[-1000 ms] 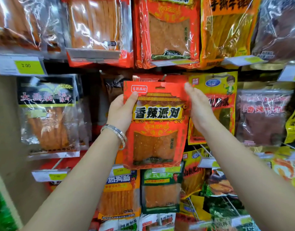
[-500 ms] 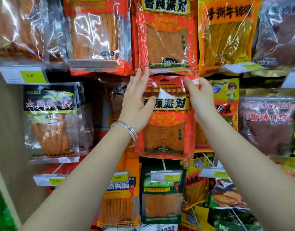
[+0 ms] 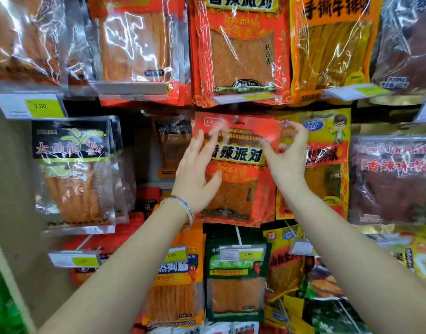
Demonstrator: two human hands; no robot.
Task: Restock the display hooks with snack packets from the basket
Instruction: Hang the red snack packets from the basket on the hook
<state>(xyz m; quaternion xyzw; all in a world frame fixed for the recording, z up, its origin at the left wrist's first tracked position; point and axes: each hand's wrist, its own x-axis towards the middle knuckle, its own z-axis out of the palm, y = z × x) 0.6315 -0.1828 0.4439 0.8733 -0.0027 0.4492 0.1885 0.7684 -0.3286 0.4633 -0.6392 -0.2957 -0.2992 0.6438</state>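
**Red snack packet being seated on a display hook**

The red snack packet is hung in the middle row of the display rack, its top hole apparently threaded over the hook. Its upper right corner is pinched by the right hand. The left hand is spread, fingers apart, over the packet's left edge; contact cannot be told through the blur. The hanging step is judged nearly done. Next, the packet needs to be pushed back along the hook and released, then another taken from the basket, which is not in view.
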